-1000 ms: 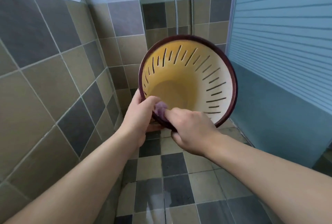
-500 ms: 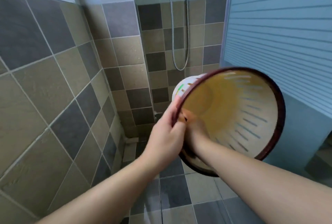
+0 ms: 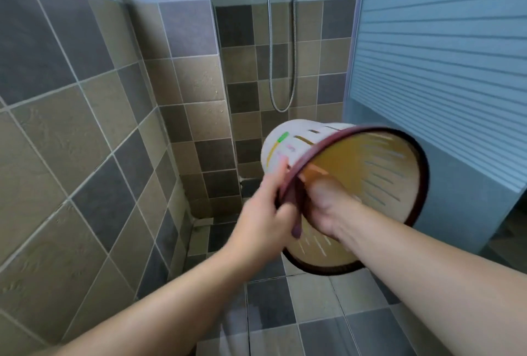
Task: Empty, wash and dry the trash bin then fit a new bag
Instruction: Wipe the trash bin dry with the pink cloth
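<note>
We are standing in a tiled shower space. The tiled wall [image 3: 85,133] is running along the left and meeting a far wall where a shower hose [image 3: 281,41] is hanging in a loop. A blue ribbed panel [image 3: 445,64] is filling the right side, with a plain blue ledge below it. The tiled floor [image 3: 285,307] is lying beneath our arms.

The trash bin [image 3: 379,173] is being held in the air at centre right, in front of the blue panel, tipped on its side with its dark red rim and mouth facing us. Its slotted wall is white outside and yellowish inside. We are seeing nothing lying inside it apart from our own hand.

Our left hand [image 3: 268,213] is gripping the near-left rim, thumb curled over the edge and fingers on the outer wall. Our right hand [image 3: 325,207] is reaching inside the bin, fingers curled against the inner wall; something orange is showing just above it, too blurred to identify, and we cannot tell whether the hand is holding it.
</note>
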